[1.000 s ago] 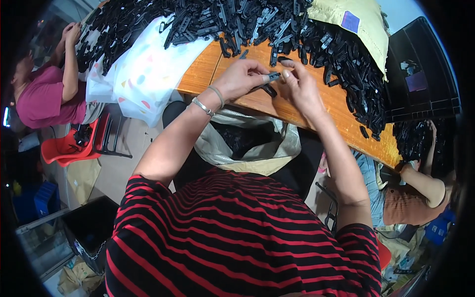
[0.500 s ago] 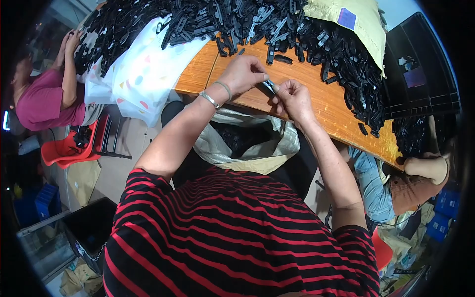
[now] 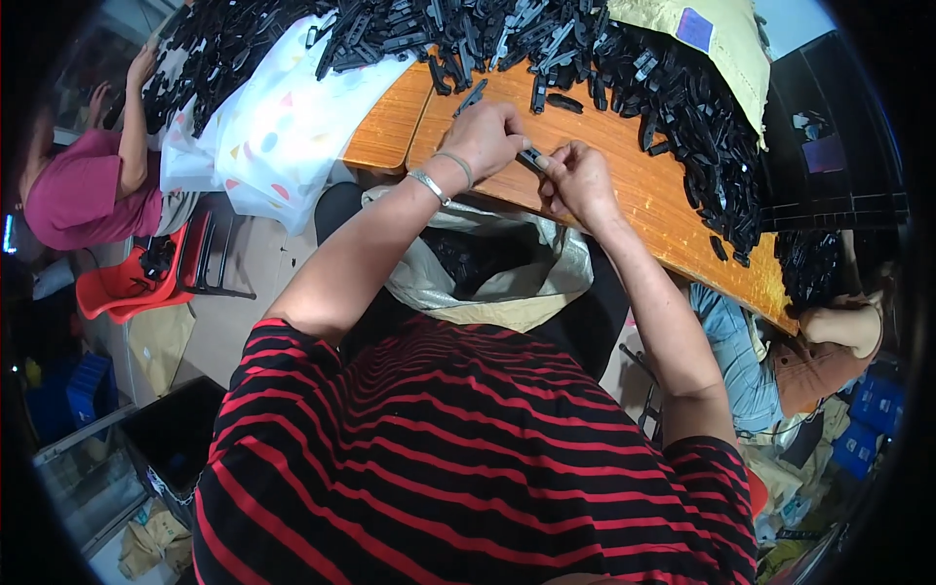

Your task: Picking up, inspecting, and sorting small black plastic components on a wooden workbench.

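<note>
Between my two hands, over the near edge of the wooden table (image 3: 624, 185), is a small narrow black plastic part (image 3: 532, 158). My left hand (image 3: 485, 139) pinches its far-left end. The fingers of my right hand (image 3: 578, 180) are closed on its other end. What face of the part they press is too small to make out. Similar black plastic parts (image 3: 468, 39) lie heaped at the back of the table, and one loose part (image 3: 471, 97) lies just beyond my left hand. Below my hands, an open white woven sack (image 3: 546, 278) holds dark pieces.
A yellowish sack (image 3: 746, 83) lies on the heap at the back right. A white plastic sheet (image 3: 273, 146) hangs over the table's left edge. Co-workers sit at left (image 3: 93, 185) and right (image 3: 819, 366). A red chair (image 3: 127, 288) and a black bin (image 3: 180, 439) stand at left.
Both hands stay on the black plastic part, with my left fingers slightly shifted along it. The view has moved a little. The co-worker at left has spread their hands apart.
</note>
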The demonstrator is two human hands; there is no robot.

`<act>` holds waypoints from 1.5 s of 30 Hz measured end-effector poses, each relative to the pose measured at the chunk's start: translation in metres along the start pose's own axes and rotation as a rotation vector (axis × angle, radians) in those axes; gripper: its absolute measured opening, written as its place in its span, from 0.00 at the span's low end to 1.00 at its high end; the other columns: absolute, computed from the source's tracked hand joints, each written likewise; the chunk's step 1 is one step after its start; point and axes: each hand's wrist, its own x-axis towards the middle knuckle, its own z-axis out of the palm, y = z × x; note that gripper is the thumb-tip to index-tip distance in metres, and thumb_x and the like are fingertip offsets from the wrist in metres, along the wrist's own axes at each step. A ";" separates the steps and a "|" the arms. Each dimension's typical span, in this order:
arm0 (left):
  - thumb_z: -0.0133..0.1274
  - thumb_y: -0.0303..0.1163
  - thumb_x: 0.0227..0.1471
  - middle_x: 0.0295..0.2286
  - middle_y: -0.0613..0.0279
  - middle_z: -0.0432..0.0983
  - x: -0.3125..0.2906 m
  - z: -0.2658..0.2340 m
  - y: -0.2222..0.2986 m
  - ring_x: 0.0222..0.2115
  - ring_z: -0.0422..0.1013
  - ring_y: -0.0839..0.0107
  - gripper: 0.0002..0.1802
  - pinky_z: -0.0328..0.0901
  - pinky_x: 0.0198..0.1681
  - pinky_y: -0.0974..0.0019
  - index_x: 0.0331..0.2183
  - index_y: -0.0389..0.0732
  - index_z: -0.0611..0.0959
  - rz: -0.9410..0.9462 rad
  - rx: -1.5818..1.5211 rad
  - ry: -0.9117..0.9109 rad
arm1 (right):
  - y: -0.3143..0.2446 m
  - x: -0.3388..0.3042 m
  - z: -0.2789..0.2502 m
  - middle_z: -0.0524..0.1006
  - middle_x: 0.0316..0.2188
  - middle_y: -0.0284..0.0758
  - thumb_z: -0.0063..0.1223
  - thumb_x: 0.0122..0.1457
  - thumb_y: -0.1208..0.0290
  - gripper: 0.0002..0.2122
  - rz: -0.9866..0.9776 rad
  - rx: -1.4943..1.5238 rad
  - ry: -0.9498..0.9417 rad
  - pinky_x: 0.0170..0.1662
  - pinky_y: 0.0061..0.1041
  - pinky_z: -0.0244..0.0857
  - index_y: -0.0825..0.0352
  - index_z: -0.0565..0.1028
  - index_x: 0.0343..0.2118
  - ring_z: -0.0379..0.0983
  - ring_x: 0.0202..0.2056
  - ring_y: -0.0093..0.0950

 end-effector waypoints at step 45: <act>0.60 0.27 0.45 0.23 0.66 0.73 -0.013 -0.016 0.002 0.21 0.68 0.81 0.14 0.64 0.23 0.75 0.34 0.33 0.76 -0.106 -0.640 -0.181 | 0.003 0.000 -0.010 0.72 0.18 0.29 0.52 0.59 0.70 0.07 -0.053 0.289 -0.054 0.13 0.14 0.57 0.68 0.70 0.29 0.64 0.12 0.15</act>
